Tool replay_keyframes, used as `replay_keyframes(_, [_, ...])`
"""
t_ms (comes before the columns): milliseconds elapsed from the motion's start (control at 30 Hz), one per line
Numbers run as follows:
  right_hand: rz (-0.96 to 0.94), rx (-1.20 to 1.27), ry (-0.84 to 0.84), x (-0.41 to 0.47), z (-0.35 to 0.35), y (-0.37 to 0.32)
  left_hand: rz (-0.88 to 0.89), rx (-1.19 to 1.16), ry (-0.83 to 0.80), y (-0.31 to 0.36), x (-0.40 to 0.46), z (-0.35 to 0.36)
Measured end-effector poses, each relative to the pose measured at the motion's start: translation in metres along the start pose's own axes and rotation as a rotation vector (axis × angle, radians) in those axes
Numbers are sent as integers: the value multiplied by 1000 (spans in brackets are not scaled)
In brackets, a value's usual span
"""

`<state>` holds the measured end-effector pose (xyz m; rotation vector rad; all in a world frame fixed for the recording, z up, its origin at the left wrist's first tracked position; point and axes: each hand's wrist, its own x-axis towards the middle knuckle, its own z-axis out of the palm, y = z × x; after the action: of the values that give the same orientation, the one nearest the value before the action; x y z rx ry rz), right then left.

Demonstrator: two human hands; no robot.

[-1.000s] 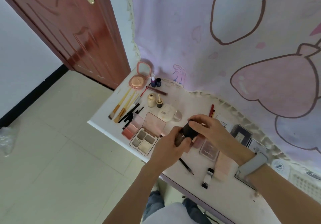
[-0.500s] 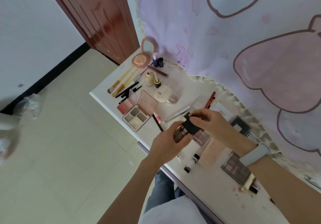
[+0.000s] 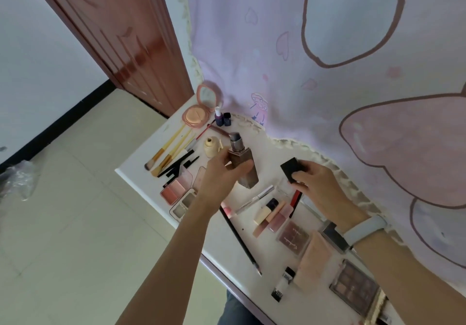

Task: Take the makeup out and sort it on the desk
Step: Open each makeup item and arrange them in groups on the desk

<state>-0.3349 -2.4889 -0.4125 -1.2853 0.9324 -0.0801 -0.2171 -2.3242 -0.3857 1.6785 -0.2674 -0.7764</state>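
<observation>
Left hand (image 3: 219, 180) gripping pump bottle (image 3: 243, 167) near-upright, nozzle up, right hand (image 3: 317, 186) pinching black cap (image 3: 291, 168)

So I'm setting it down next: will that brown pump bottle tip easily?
Probably somewhat. The pump bottle, gripped by the left hand, looks tall and narrow with a metal pump on top. Its flat square base should resist rolling. It may be glass, so fragile.

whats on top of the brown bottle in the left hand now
A grey pump head sits bare on top of the brown bottle, gripped by the left hand. The black cap is off, in the right hand. The bottle's contents cannot be seen.
</observation>
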Motion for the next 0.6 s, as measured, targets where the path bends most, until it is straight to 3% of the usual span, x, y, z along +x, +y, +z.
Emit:
replay_keyframes(333, [-152, -291, 236, 63, 18, 10, 114, 586, 124, 19, 94, 25])
replay_keyframes(467, [-205, -366, 212, 80, 29, 16, 152, 844, 35, 22, 130, 18])
replay_keyframes(600, [-263, -427, 183, 97, 44, 20, 126, 899, -53, 16, 153, 9])
